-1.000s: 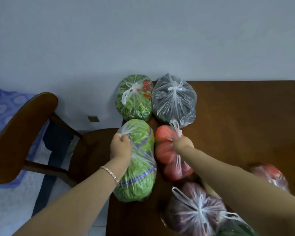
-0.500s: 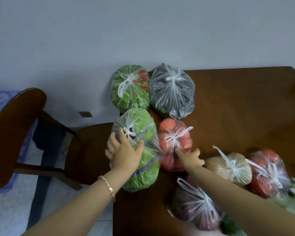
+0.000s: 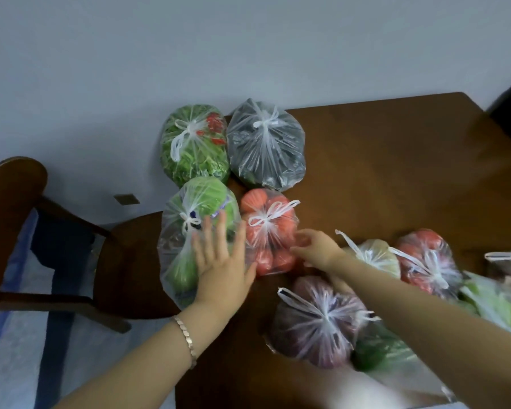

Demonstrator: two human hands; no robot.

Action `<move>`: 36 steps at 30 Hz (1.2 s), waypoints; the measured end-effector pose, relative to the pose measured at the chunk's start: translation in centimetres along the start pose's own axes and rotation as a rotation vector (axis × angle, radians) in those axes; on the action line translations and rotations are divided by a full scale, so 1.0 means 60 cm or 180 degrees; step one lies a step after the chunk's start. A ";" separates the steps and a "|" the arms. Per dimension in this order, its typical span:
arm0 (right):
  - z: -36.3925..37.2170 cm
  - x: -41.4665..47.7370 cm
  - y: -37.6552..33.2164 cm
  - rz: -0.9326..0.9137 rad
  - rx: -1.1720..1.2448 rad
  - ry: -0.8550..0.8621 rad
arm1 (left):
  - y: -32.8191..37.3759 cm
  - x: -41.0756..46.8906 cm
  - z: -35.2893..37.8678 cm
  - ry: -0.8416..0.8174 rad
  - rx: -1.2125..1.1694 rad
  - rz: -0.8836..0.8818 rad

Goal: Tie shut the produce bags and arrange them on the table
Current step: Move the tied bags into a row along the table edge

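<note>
No readable text, label, brand, number or sign shows on anything in view.

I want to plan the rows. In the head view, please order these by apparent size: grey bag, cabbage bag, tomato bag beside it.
1. Largest: cabbage bag, though it lies nearer the camera.
2. Middle: grey bag.
3. Smallest: tomato bag, only a little smaller than the grey one.

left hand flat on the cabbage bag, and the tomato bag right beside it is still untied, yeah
Not quite. The head view shows the tomato bag already tied shut, its white handles knotted on top. The rest holds: the left hand lies flat, fingers straight, on the cabbage bag right beside it.
</note>
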State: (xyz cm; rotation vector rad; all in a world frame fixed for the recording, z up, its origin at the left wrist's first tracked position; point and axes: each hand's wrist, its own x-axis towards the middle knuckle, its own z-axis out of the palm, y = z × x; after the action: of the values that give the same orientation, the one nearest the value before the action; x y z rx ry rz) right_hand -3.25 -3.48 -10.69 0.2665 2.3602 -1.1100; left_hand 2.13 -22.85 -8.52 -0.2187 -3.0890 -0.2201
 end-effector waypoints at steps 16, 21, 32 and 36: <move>-0.157 -0.019 0.182 -0.1406 -0.3537 -0.0166 | 0.285 -0.032 0.095 -0.2208 0.0763 -0.0068; -0.172 -0.009 0.187 -0.1655 -0.2923 -0.0033 | 0.306 -0.033 0.108 -0.2008 0.0557 -0.0444; -0.307 0.012 0.153 -0.1109 -0.1150 0.0602 | 0.279 0.039 -0.035 -0.1127 -0.0364 -0.0473; -0.360 0.053 0.137 -0.0755 -0.0953 0.0937 | 0.291 0.139 -0.072 -0.0759 -0.1305 -0.0616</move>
State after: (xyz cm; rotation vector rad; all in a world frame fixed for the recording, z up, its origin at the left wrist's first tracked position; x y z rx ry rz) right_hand -10.72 18.16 -6.31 0.0441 2.8391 -0.8455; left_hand -3.50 -5.18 -1.45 0.0509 -3.2611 -0.8988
